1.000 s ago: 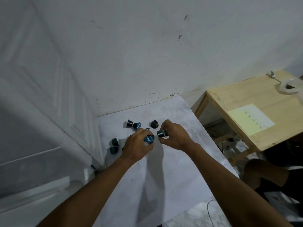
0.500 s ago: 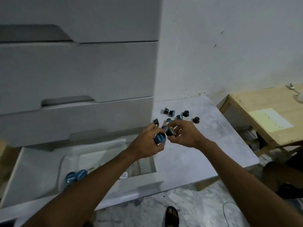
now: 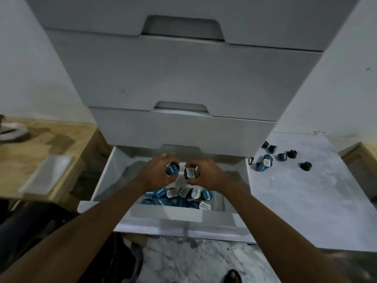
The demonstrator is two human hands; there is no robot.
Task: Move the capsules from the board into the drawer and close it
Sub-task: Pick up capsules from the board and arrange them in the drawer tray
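Observation:
The bottom drawer (image 3: 163, 225) of a white cabinet stands pulled out. Both hands hover over its inside. My left hand (image 3: 157, 172) grips a blue-lidded capsule (image 3: 172, 168). My right hand (image 3: 204, 174) grips a dark capsule with a white label (image 3: 190, 173). Below them a pile of several blue and white-labelled capsules (image 3: 179, 198) lies at the drawer's front. To the right, several more dark and blue capsules (image 3: 265, 163) are scattered on the white board (image 3: 306, 197).
Three shut drawers (image 3: 173, 86) rise above the open one. A wooden table (image 3: 40, 152) with a clear tray and a white dish stands on the left. Another wooden table's corner (image 3: 365, 156) shows far right. Marble floor and a sandalled foot (image 3: 232, 277) lie below.
The view swung left from the board to the cabinet. Both hands carried their capsules from above the board to over the open drawer, where the pile now shows.

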